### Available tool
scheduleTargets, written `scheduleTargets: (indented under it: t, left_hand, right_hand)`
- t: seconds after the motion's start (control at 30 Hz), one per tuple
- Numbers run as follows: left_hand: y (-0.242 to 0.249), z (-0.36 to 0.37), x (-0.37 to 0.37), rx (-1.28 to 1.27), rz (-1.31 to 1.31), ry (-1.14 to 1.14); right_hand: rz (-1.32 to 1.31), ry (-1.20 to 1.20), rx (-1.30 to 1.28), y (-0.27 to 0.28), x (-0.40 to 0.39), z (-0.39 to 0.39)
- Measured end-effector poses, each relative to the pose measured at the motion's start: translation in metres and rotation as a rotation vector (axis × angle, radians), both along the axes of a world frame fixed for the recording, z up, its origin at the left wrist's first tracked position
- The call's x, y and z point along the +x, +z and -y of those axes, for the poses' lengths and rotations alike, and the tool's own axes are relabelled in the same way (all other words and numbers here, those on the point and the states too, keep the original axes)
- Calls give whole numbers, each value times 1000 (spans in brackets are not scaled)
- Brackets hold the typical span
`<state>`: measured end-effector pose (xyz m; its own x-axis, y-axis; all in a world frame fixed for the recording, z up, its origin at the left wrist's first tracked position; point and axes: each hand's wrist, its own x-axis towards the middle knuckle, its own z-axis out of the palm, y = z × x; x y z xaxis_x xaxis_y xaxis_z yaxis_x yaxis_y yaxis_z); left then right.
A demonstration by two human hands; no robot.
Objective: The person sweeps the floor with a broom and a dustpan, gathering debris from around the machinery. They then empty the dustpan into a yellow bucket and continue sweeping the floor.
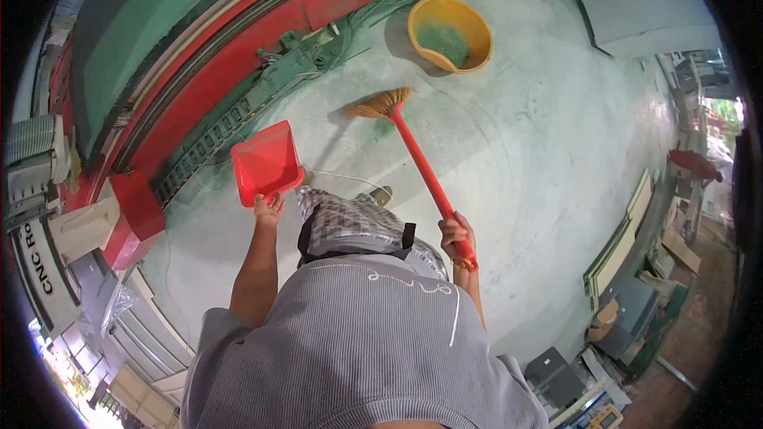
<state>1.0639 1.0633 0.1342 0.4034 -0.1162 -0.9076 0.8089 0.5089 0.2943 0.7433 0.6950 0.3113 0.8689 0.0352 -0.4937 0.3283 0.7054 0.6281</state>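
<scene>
My left hand (pixel 269 209) holds a red dustpan (pixel 268 162) by its near edge, its open side facing up and away from me. My right hand (pixel 456 238) is wrapped round the red handle of a broom (pixel 420 160), close to the handle's end. The broom's tan bristles (pixel 380 103) point left, low over or on the dusty floor; which of the two I cannot tell. Beyond the bristles stands a yellow tub (pixel 451 34) with greenish dust or debris inside.
A red and green machine (pixel 214 48) runs along the left, with a cable chain (pixel 208 137) at its base. A grey cabinet (pixel 648 12) stands at upper right. Boards (pixel 624 238) and boxes line the right side. A thin cable lies on the floor (pixel 540 151).
</scene>
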Motion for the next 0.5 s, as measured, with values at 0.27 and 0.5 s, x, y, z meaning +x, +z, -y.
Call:
scheduleTargets:
  t: [0.27, 0.5]
  left_hand:
    - [8, 37, -12, 56, 19, 32]
    - [-8, 7, -27, 30, -64, 7]
  right_hand:
    - [-623, 550, -926, 37, -57, 19]
    - [-1041, 763, -1167, -52, -100, 97]
